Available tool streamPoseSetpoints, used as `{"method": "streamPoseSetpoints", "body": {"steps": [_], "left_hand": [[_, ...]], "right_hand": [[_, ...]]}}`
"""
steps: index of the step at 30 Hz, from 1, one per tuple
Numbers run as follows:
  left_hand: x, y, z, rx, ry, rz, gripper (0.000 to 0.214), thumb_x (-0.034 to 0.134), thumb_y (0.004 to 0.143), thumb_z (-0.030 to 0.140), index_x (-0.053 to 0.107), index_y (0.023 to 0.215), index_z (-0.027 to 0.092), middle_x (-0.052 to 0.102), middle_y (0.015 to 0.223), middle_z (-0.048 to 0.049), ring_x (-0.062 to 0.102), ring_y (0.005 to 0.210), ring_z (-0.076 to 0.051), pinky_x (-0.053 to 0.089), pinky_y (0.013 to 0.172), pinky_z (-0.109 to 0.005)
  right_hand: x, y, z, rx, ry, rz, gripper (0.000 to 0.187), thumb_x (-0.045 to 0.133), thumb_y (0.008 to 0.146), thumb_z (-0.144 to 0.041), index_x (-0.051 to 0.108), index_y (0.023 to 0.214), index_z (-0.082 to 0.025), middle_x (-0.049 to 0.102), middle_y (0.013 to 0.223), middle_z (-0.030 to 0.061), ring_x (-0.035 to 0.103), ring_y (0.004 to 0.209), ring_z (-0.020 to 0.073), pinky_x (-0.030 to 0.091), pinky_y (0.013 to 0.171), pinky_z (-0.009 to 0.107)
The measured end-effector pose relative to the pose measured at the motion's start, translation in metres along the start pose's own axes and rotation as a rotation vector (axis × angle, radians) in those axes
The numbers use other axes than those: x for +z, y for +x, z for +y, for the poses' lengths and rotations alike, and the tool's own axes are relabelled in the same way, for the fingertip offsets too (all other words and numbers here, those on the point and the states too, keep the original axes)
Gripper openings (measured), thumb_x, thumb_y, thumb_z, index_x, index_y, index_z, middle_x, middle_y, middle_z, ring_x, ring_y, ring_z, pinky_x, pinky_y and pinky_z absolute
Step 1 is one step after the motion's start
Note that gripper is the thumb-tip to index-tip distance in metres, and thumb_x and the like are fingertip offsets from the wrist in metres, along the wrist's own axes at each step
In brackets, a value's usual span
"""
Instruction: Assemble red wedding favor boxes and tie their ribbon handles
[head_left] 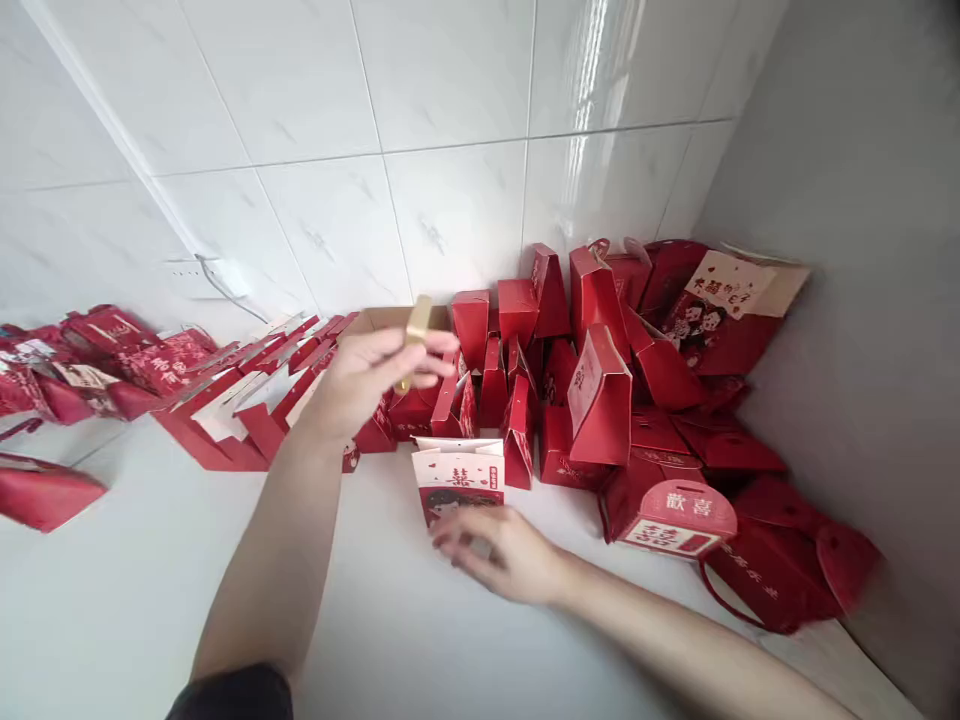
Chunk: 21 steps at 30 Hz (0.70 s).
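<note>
My left hand (364, 378) is raised over the row of boxes, its fingers closed on a gold bar-shaped piece (418, 320). Below and to the right stands an upright red-and-white paper gift box (460, 470) with its top open and a printed figure on the front. My right hand (510, 555) is at the lower front of this box, fingers apart and slightly bent, with nothing seen in them. Whether its fingertips touch the box I cannot tell. Just behind stand several closed red gift boxes (519, 420).
Open-topped red boxes (247, 410) stand in rows at left. More red packages (112, 360) lie farther left. At right, red boxes are piled against the grey wall (847, 330), a handled one (667, 520) in front. A white tiled wall (450, 220) rises behind the white table (390, 620).
</note>
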<state>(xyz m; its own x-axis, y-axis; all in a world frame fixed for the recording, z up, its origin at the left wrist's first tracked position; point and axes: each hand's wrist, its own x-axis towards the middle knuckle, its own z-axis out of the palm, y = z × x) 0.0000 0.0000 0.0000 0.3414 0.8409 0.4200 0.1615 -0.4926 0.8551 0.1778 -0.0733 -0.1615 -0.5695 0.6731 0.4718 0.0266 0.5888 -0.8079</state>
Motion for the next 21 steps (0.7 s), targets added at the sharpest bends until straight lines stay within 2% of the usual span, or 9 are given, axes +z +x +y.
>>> {"method": "streamPoseSetpoints", "body": {"steps": [3,4,6,8,11,15,17,19,21], "left_hand": [[0.011,-0.033,0.006,-0.146,0.0,-0.181,0.035,0.06,0.094,0.033,0.065,0.127,0.024,0.075,0.109,-0.0083,0.074,0.093,-0.02,0.062,0.081,-0.026],[0.015,-0.04,0.007,-0.189,-0.011,-0.24,0.043,0.059,0.094,0.033,0.058,0.136,0.025,0.075,0.107,-0.0089,0.074,0.092,-0.021,0.062,0.08,-0.028],[0.021,-0.048,0.005,-0.275,-0.045,-0.359,0.063,0.059,0.094,0.032,0.035,0.151,0.028,0.076,0.105,-0.0094,0.075,0.089,-0.023,0.062,0.077,-0.031],[0.027,-0.049,0.0,-0.34,-0.071,-0.436,0.075,0.06,0.093,0.031,0.019,0.156,0.031,0.076,0.102,-0.0096,0.075,0.087,-0.024,0.062,0.074,-0.032],[0.034,-0.048,-0.01,-0.39,-0.093,-0.5,0.078,0.059,0.094,0.03,0.013,0.157,0.033,0.075,0.105,-0.0113,0.075,0.089,-0.025,0.062,0.073,-0.033],[0.04,-0.049,-0.016,-0.446,-0.094,-0.552,0.084,0.06,0.093,0.029,0.007,0.157,0.032,0.074,0.108,-0.0134,0.075,0.089,-0.025,0.061,0.072,-0.032],[0.041,-0.05,-0.017,-0.47,-0.068,-0.565,0.079,0.061,0.092,0.031,0.015,0.157,0.028,0.074,0.109,-0.0138,0.075,0.089,-0.025,0.06,0.071,-0.03],[0.043,-0.05,-0.017,-0.472,-0.017,-0.558,0.061,0.058,0.094,0.035,0.038,0.15,0.024,0.073,0.112,-0.0139,0.075,0.091,-0.025,0.059,0.07,-0.029],[0.045,-0.049,-0.018,-0.473,0.028,-0.533,0.043,0.056,0.094,0.04,0.06,0.132,0.019,0.073,0.115,-0.0134,0.075,0.091,-0.024,0.059,0.071,-0.028]], "right_hand": [[-0.034,0.013,-0.042,0.089,0.096,0.367,0.021,0.053,0.097,-0.037,0.061,0.104,-0.019,0.067,0.086,0.0037,0.063,0.071,0.0137,0.052,0.066,0.028],[-0.045,0.018,-0.053,0.092,0.155,0.4,0.024,0.051,0.097,-0.041,0.061,0.103,-0.02,0.066,0.085,0.0032,0.062,0.072,0.0138,0.053,0.068,0.029],[-0.063,0.027,-0.07,0.139,0.174,0.334,0.029,0.053,0.095,-0.045,0.066,0.098,-0.019,0.066,0.091,0.0049,0.063,0.085,0.0165,0.053,0.079,0.032],[-0.075,0.034,-0.077,0.202,0.234,0.357,0.036,0.07,0.084,-0.044,0.062,0.111,-0.021,0.064,0.103,0.005,0.063,0.086,0.0164,0.055,0.078,0.032],[-0.077,0.035,-0.072,0.258,0.302,0.387,0.063,0.081,0.073,-0.036,0.051,0.127,-0.023,0.062,0.107,0.0048,0.062,0.077,0.0138,0.056,0.07,0.031],[-0.068,0.028,-0.054,0.258,0.273,0.365,0.071,0.081,0.072,-0.028,0.044,0.133,-0.025,0.063,0.096,0.0008,0.061,0.072,0.0122,0.055,0.067,0.029],[-0.065,0.024,-0.048,0.253,0.258,0.356,0.062,0.078,0.074,-0.026,0.047,0.128,-0.024,0.062,0.086,-0.0021,0.063,0.073,0.0135,0.055,0.07,0.03],[-0.065,0.023,-0.044,0.251,0.196,0.393,0.055,0.078,0.075,-0.026,0.049,0.121,-0.024,0.062,0.078,-0.0044,0.064,0.071,0.0141,0.054,0.069,0.03],[-0.068,0.022,-0.043,0.249,0.112,0.447,0.051,0.077,0.075,-0.026,0.051,0.118,-0.024,0.064,0.075,-0.005,0.063,0.068,0.0139,0.053,0.065,0.029]]}}
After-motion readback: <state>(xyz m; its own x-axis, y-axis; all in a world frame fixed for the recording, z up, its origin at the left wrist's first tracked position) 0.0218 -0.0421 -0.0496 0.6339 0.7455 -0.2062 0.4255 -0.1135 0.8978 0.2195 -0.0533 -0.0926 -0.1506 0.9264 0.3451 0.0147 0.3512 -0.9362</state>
